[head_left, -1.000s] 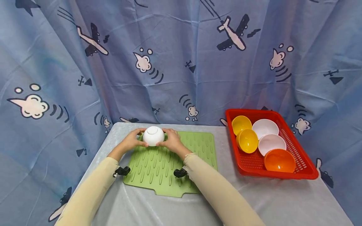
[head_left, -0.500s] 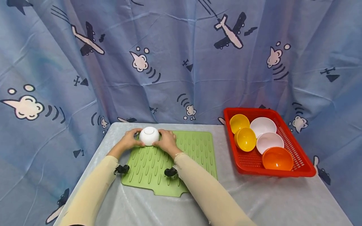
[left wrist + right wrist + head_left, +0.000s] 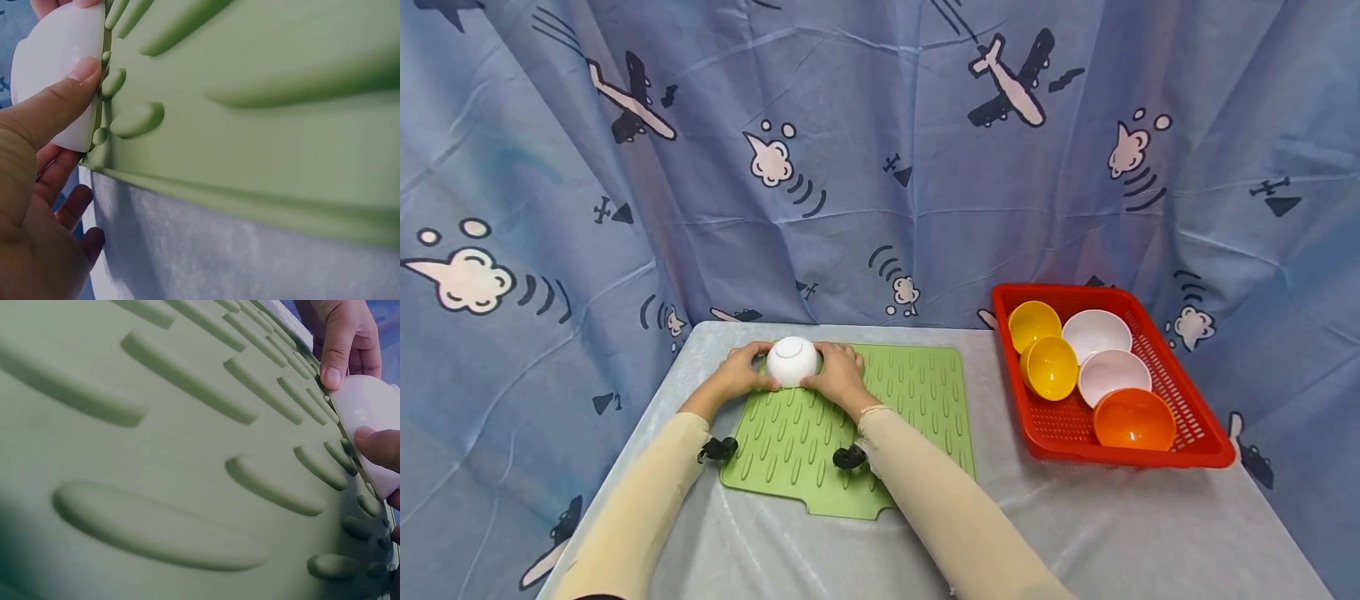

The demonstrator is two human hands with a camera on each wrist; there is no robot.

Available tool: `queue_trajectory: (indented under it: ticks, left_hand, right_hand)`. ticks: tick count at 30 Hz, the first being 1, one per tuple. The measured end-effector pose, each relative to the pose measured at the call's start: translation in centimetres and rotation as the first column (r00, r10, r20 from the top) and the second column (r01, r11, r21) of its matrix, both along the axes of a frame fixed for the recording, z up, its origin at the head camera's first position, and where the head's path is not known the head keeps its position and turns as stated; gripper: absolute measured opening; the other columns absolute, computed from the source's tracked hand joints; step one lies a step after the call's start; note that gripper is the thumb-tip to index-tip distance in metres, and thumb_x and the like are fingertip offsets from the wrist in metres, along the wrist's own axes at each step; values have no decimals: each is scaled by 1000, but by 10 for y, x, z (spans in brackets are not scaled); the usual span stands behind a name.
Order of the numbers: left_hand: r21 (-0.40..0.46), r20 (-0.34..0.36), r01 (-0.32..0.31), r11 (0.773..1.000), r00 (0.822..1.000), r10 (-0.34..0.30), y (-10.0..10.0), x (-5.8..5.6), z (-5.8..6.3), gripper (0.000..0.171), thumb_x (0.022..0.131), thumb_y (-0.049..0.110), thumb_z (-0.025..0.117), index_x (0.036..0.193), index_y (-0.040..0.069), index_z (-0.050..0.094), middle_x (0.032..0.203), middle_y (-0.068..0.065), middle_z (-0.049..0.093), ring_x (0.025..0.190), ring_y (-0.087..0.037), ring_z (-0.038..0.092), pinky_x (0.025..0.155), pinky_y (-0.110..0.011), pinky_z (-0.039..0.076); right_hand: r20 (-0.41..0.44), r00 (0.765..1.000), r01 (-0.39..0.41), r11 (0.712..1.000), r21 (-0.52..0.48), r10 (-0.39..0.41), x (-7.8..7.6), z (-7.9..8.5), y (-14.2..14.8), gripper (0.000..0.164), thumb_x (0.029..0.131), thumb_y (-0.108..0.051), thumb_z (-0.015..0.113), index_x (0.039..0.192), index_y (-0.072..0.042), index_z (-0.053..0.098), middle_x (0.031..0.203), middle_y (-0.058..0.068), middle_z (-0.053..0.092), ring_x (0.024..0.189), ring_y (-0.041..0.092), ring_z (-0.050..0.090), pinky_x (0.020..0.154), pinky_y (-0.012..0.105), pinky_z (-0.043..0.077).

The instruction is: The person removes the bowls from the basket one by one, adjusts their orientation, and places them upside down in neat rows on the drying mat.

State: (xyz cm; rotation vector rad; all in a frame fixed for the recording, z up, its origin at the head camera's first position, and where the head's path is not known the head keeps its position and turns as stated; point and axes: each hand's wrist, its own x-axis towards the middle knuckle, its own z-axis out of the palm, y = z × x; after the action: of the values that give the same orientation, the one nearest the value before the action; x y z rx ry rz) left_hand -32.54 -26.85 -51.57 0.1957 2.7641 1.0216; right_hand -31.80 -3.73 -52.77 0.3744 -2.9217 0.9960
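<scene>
A white bowl (image 3: 792,364) sits upside down at the far left corner of the green ridged mat (image 3: 850,433). From its left side my left hand (image 3: 735,372) grips it, thumb at the near rim and fingers around the back. My right hand (image 3: 838,375) holds the opposite side in the same manner. In the left wrist view the rim of the white bowl (image 3: 59,56) meets the mat's raised ridges, and my left thumb presses near that rim. The right wrist view has the bowl (image 3: 369,406) between both thumbs, low on the mat.
To the right stands a red basket (image 3: 1213,454) holding two yellow bowls (image 3: 1048,368), a white bowl (image 3: 1097,332), a pinkish-white bowl (image 3: 1114,379) and an orange bowl (image 3: 1135,419). A grey-white cloth (image 3: 760,550) covers the table. Behind hangs a blue patterned curtain (image 3: 850,208).
Both hands and the white bowl have shifted slightly left towards the mat's far left corner, mostly in the first half second. The view has moved a little too.
</scene>
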Motion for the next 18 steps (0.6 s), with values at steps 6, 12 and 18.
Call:
queue_trajectory:
  ticks: [6, 12, 18]
  left_hand:
    - [-34, 2, 21, 999, 1000, -21, -3, 1, 2, 91, 79, 37, 89, 153, 9, 45, 156, -21, 43, 143, -46, 31, 114, -71, 21]
    - [-26, -16, 71, 997, 997, -72, -7, -1, 5, 88, 81, 33, 88, 152, 4, 44, 155, -25, 43, 145, -47, 34, 117, -65, 26]
    - [69, -32, 88, 994, 996, -85, -1, 1, 13, 82, 86, 28, 85, 152, 4, 44, 156, -25, 41, 144, -47, 38, 115, -63, 33]
  right_hand:
    - [15, 1000, -4, 1000, 22, 4, 1, -1, -2, 75, 81, -45, 86, 145, -20, 56, 145, 1, 60, 134, 26, 48, 115, 49, 27]
    - [9, 1000, -14, 999, 46, 14, 3, 2, -2, 76, 83, -47, 84, 146, -19, 55, 146, 2, 59, 136, 27, 47, 116, 50, 26]
    - [26, 999, -21, 999, 42, 20, 3, 0, 1, 76, 84, -48, 83, 147, -20, 54, 147, 2, 58, 139, 27, 46, 117, 50, 24]
